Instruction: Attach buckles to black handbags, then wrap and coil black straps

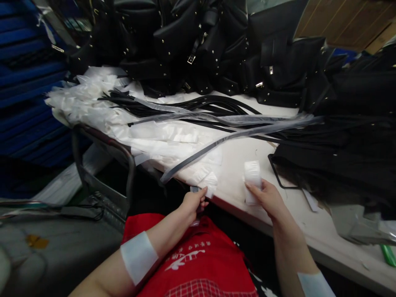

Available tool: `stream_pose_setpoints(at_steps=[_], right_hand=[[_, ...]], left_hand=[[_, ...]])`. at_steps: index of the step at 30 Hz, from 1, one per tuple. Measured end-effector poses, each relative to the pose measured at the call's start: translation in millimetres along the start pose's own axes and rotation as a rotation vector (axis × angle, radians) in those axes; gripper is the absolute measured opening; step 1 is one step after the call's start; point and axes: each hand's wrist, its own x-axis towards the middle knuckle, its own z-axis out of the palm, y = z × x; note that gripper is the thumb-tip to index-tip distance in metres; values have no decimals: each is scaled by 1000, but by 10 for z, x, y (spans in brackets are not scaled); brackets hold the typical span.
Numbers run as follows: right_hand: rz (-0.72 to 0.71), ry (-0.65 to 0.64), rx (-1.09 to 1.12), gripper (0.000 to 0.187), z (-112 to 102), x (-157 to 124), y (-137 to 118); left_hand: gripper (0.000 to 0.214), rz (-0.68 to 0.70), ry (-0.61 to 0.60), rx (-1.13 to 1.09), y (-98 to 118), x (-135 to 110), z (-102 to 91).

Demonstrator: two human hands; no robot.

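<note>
My left hand point(193, 202) is at the near edge of the white table point(235, 165), its fingers pinched on the end of a plastic-wrapped black strap point(216, 142) next to a small white foam sheet point(210, 181). The strap runs away to the upper right across the table. My right hand point(267, 198) is closed on a small stack of white foam sheets point(252, 175), thumb on its side. Both forearms wear white bands.
Several more wrapped black straps point(198, 111) lie across the table's middle. White foam sheets point(102, 107) are heaped at the left. Black handbags point(198, 45) with metal studs are piled along the back and right. A metal frame point(105, 165) and blue crates point(27, 82) stand at left.
</note>
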Motion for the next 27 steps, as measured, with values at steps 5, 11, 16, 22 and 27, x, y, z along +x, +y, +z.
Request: stream_pose_setpoints(at_steps=[5,11,16,22,27], right_hand=[[277,-106,710,38,251,-181,-104],[608,-259,1167,26,546,-615,-276],[478,-258,1160,35,729,-726,-301],[391,-114,885,45,813,-656,-204],[39,63,391,47,444,-455,-194]], left_hand=[[59,22,-9,-15,-78,-172,59],[62,-18,-79,-129,-111,-362,151],[59,84,-174,52,-267,-512,187],[58,173,-331,262,-279,-642,191],[48,285,-230,303,-115,-550,-124]])
